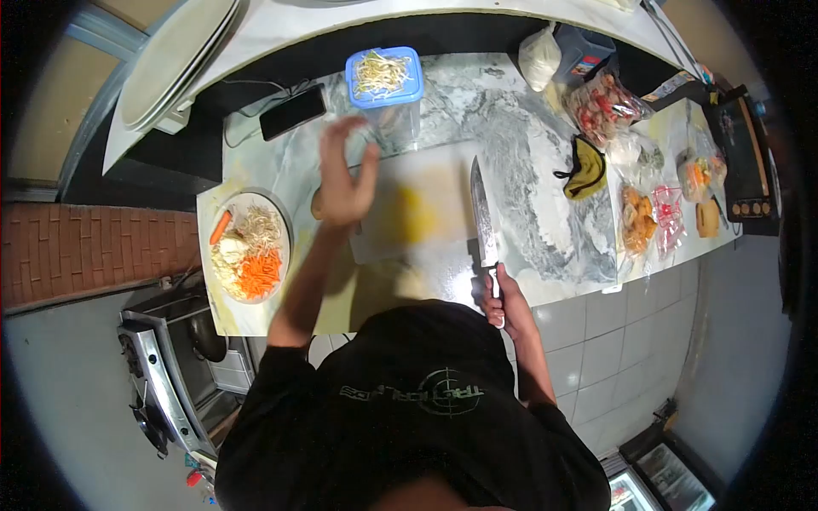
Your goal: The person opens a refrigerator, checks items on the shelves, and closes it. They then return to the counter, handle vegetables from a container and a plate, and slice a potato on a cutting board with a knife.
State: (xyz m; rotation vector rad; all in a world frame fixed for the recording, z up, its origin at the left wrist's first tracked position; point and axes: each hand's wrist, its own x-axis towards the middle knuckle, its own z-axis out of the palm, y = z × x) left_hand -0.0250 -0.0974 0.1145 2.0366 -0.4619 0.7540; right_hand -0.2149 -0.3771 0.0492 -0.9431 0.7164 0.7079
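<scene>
My right hand [509, 305] is closed around the white handle of a kitchen knife [483, 209], its long blade pointing away from me along the right edge of a white cutting board [447, 183]. A yellow stain marks the middle of the board. Over the board's left edge hangs my left hand [349, 183], slightly blurred, thumb and fingers apart, with nothing visible in it. A small brownish round thing, partly hidden, lies beside that wrist. Beyond the board stands a clear container with a blue lid [411, 95], and bean sprouts [380, 75] are heaped on top.
On the left, a plate [285, 234] holds shredded carrot [258, 274], sprouts and pale shredded vegetable. A black phone [293, 111] lies behind it. Bagged foods [603, 106] and a yellow-black cloth item [585, 169] sit at right. A stove [162, 375] stands lower left.
</scene>
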